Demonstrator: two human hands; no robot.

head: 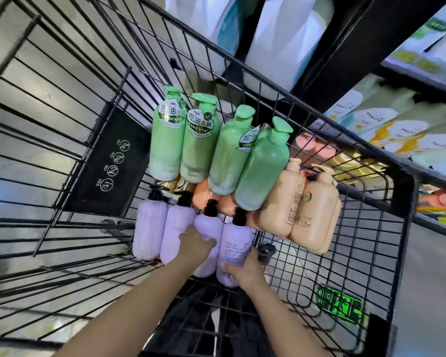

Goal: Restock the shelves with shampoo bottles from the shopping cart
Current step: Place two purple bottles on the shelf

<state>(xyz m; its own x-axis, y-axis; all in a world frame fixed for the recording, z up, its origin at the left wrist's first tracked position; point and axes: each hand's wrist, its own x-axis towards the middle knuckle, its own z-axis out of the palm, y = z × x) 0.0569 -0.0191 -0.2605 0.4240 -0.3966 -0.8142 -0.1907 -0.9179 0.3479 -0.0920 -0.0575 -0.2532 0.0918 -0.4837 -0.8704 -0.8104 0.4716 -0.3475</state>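
The black wire shopping cart [350, 266] holds four green flip-cap bottles [198, 140], a tan pump-bottle pack [301, 210] and four lilac pump bottles with black heads [150, 228], all lying flat; orange bottles show beneath. The stocked shelves [386, 124] stand beyond. The left hand [195, 244] grasps one lilac bottle and the right hand [245, 270] grips its neighbour [236, 247]. Lifting both together risks a slip, or a pump head snagging the wire.

Both hands [218, 256] on purple bottles [209, 243] in cart [345, 253]
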